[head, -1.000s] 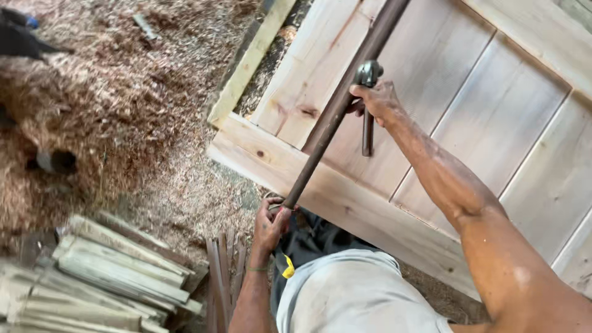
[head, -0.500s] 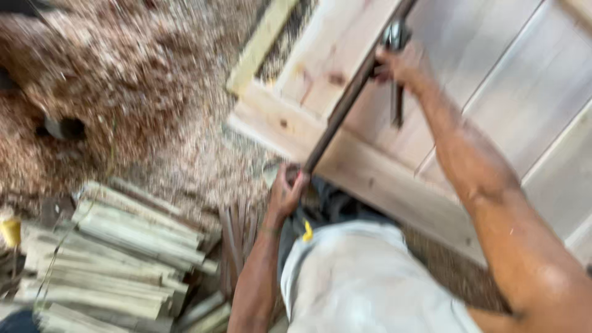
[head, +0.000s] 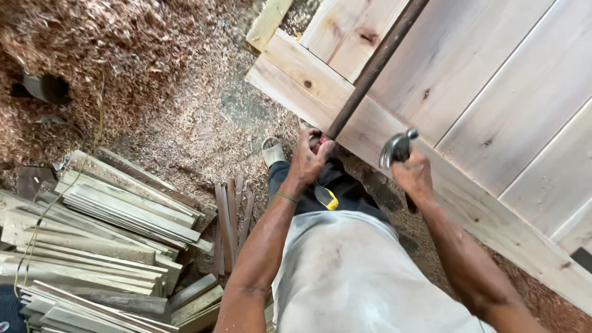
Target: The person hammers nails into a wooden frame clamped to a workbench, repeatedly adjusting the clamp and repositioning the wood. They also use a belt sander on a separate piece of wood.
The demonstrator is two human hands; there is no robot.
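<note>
Nearest to the camera is the person's pale grey shirt (head: 364, 277), seen from above, with both bare forearms going out from it. At the waist, a small yellow and black object (head: 327, 197) lies against the dark trousers; what it is cannot be told.

The left hand (head: 308, 161) is closed around the lower end of a long dark metal bar (head: 370, 71). The bar goes up and to the right from this hand, lying across the near edge of a large panel of pale wooden boards (head: 493, 92) and leaving the picture at the top. The right hand (head: 414, 176) is closed around the handle of a claw hammer (head: 398, 148). The metal head of the hammer stands above the fist, just over the near frame board of the panel, to the right of the bar.

Left of the person, a pile of thin wooden slats (head: 105, 234) lies on the ground, and some dark narrow strips (head: 229, 225) lie beside it. A sandal (head: 272, 151) is near the left hand. Farther away, wood shavings (head: 135, 68) cover the ground up to the far left corner of the panel.
</note>
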